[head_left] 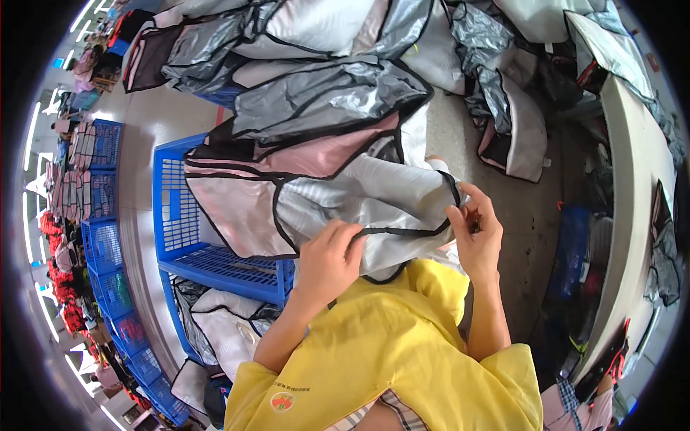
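Observation:
Across my lap and the blue crate lies a silvery-white insulated bag piece (381, 194) with black binding along its edges and pink panels on its far side. My left hand (327, 262) pinches the near bound edge, thumb and fingers pressed together on the fabric. Farther right, my right hand (476, 228) grips the black-bound corner of the same piece, its thumb and index finger closed on the edge. Between the two hands the binding runs fairly straight. The fabric behind it sags in soft folds.
A blue plastic crate (180, 248) stands at my left, with more silver pieces (226, 323) below it. A pile of silver and white bag pieces (323, 93) fills the far side. At right is a pale table edge (624, 187). Stacked blue crates (108, 244) line the far left.

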A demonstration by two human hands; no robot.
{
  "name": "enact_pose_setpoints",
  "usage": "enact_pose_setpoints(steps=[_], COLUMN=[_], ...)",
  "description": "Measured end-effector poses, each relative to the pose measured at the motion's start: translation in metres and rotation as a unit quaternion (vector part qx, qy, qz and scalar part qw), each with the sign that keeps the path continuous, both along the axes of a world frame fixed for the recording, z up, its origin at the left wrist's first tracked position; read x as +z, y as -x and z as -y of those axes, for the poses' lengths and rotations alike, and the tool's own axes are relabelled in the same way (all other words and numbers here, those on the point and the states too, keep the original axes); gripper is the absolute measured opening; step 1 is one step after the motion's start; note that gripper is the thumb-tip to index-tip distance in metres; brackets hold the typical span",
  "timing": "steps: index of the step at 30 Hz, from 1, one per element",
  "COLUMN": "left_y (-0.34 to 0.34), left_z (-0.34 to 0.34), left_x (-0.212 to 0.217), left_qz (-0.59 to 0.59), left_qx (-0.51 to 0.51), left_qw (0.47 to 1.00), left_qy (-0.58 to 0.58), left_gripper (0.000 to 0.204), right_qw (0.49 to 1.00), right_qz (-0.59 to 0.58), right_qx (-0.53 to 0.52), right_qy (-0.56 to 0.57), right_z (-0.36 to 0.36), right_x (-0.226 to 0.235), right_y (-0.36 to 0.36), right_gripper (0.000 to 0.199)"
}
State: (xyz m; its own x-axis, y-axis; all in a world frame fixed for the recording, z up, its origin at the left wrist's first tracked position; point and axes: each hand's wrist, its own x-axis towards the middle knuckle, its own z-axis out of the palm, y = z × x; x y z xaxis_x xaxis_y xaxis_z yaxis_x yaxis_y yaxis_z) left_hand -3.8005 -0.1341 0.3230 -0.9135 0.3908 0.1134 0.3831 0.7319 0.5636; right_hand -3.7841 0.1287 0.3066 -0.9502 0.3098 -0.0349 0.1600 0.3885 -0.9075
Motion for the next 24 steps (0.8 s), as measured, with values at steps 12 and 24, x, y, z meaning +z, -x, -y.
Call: enact_pose_setpoints(steps=[12, 24], left_y=[0.059, 0.029], left_z=[0.078, 0.154], left_x=[0.052, 0.010], left_qz=[-0.026, -0.018], left_qx=[0.401, 0.377], left_qw=[0.850, 0.870], left_qy=[-0.340, -0.317], left_gripper=[0.026, 0.021], right_qw=[0.991, 0.970], right_qz=[-0.016, -0.160], right_qx=[0.028, 0.183], right_qy=[0.132, 0.030], right_z=[0.018, 0.041], right_x=[-0.023, -0.006], right_y=[-0.010, 0.003], right_gripper=[0.029, 0.046])
